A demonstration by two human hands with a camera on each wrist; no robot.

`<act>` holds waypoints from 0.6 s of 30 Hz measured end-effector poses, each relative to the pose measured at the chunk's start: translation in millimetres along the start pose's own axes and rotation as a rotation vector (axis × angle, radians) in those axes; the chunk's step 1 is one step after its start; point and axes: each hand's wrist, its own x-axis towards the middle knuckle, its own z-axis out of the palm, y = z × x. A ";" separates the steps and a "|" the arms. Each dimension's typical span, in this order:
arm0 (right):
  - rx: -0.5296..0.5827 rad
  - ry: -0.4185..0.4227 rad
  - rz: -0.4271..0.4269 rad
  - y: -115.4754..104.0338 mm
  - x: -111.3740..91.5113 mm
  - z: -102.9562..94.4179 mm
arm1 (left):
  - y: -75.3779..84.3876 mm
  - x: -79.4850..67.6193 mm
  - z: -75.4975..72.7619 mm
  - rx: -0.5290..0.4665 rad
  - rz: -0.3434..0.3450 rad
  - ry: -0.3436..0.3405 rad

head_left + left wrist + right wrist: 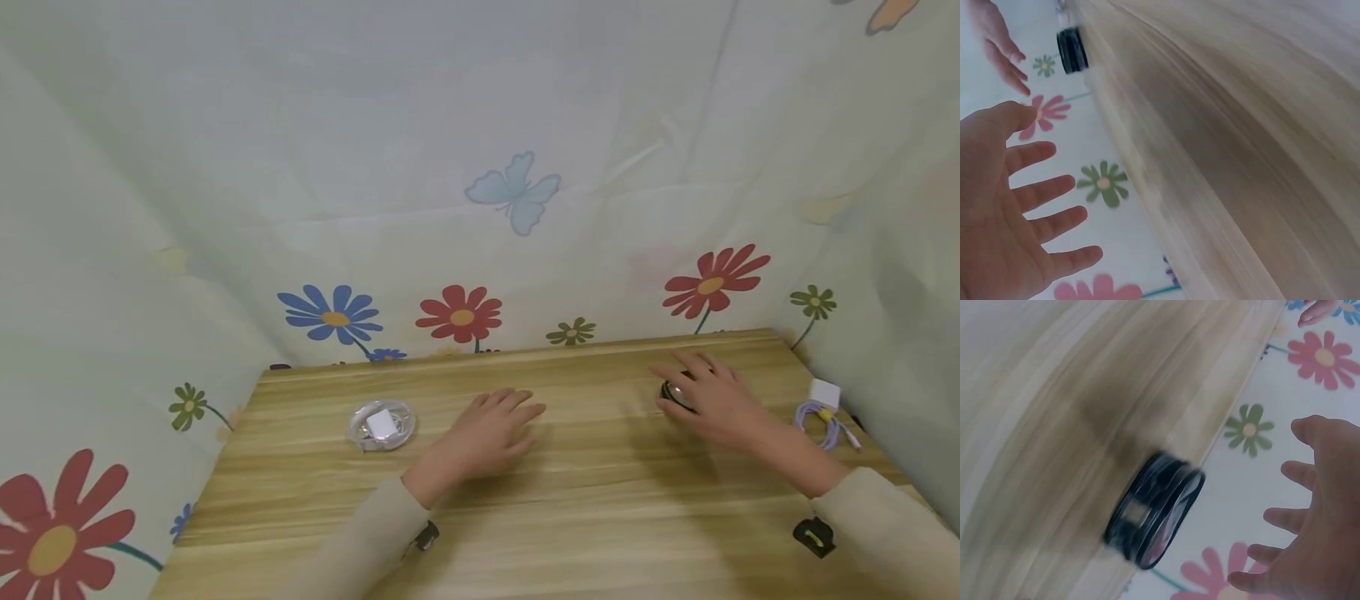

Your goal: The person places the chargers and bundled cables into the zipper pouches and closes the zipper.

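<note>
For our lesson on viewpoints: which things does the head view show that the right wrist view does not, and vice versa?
Only head: the purple cable, the clear coiled bundle and the pale blue butterfly.
Only right wrist: the pale patch on the side of the dark case.
Both: that case, left hand, right hand, wooden table and printed flowers.

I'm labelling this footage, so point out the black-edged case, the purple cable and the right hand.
Black-edged case [1151, 510], right wrist view: its dark side.
Purple cable [832, 432], head view: right side of its coil.
Right hand [714, 403], head view: its back.
</note>
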 end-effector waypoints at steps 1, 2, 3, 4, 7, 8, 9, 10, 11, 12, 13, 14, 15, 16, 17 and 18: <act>-0.001 -0.001 0.005 4.1 -2.8 -0.7 | 3.7 3.9 0.7 0.010 0.013 0.007; -0.002 -0.001 0.010 7.9 -5.5 -1.3 | 7.8 7.7 1.4 0.017 0.027 0.012; -0.003 -0.002 0.017 11.7 -8.0 -1.5 | 12.0 11.7 1.7 0.024 0.043 0.019; -0.006 -0.002 0.025 15.1 -10.3 -1.7 | 16.2 15.3 1.6 0.033 0.057 0.021; -0.018 0.004 0.060 25.5 -18.5 -2.6 | 29.7 26.5 2.2 0.056 0.094 0.016; -0.023 0.008 0.073 28.6 -21.8 -3.3 | 33.8 30.6 3.3 0.070 0.107 0.012; -0.022 0.013 0.084 32.1 -24.9 -4.1 | 37.9 35.0 4.4 0.084 0.121 0.011; -0.028 0.019 0.096 36.0 -28.5 -5.2 | 42.1 39.7 5.6 0.100 0.134 0.010; -0.037 0.029 0.104 39.5 -32.4 -6.3 | 46.2 44.4 6.7 0.115 0.146 0.011; -0.042 0.036 0.114 43.0 -36.2 -7.3 | 49.9 49.5 7.8 0.128 0.158 0.013; -0.045 0.035 0.126 46.4 -40.0 -8.3 | 53.6 54.2 8.5 0.137 0.168 0.015; -0.046 0.024 0.139 50.1 -43.3 -9.7 | 56.9 59.0 9.3 0.147 0.178 0.020; -0.048 0.023 0.146 53.4 -46.8 -10.2 | 60.7 63.0 9.0 0.149 0.184 0.020; -0.055 0.015 0.160 56.5 -49.9 -10.7 | 64.0 67.1 9.4 0.152 0.187 0.017; -0.053 0.000 0.176 59.2 -52.5 -11.3 | 66.9 71.4 10.6 0.156 0.189 0.014; -0.053 -0.016 0.189 62.1 -55.1 -11.4 | 69.7 75.3 11.0 0.159 0.190 0.008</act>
